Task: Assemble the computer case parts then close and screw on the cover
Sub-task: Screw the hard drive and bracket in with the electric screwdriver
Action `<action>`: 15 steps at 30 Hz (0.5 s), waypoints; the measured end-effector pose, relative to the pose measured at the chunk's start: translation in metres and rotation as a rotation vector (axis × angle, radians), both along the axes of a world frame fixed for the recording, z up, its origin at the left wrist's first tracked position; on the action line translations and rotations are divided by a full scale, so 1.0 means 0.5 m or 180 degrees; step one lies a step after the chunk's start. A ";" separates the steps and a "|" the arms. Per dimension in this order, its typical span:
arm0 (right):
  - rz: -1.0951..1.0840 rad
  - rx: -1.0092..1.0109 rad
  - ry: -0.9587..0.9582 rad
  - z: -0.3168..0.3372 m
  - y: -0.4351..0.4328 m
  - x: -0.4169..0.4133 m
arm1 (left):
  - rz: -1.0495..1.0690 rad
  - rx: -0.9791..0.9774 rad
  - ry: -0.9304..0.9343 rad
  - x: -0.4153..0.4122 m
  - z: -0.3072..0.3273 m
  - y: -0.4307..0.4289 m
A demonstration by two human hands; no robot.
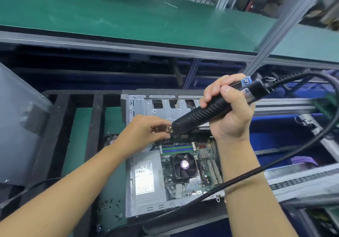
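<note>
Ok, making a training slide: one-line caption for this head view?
Right hand angles an electric screwdriver into the open computer case while left hand steadies its tip.

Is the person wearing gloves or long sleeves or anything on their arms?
No gloves and no sleeves in view. Both the left hand and the right hand are bare, and so are the forearms right down to the bottom of the picture. No ring or watch shows. A thin line crosses the right wrist, perhaps a thread or slim band, but it is too faint to be sure.

Head view, steeply down, close.
</note>
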State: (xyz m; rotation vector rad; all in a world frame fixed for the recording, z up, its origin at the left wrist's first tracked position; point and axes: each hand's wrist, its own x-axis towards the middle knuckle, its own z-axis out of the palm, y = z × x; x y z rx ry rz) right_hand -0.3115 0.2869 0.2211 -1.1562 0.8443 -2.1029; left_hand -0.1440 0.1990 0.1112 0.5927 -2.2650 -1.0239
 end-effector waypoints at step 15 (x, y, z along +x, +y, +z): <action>-0.0460 0.0252 0.0393 -0.012 -0.050 -0.263 | 0.0992 0.1126 0.0019 -0.286 -0.018 0.028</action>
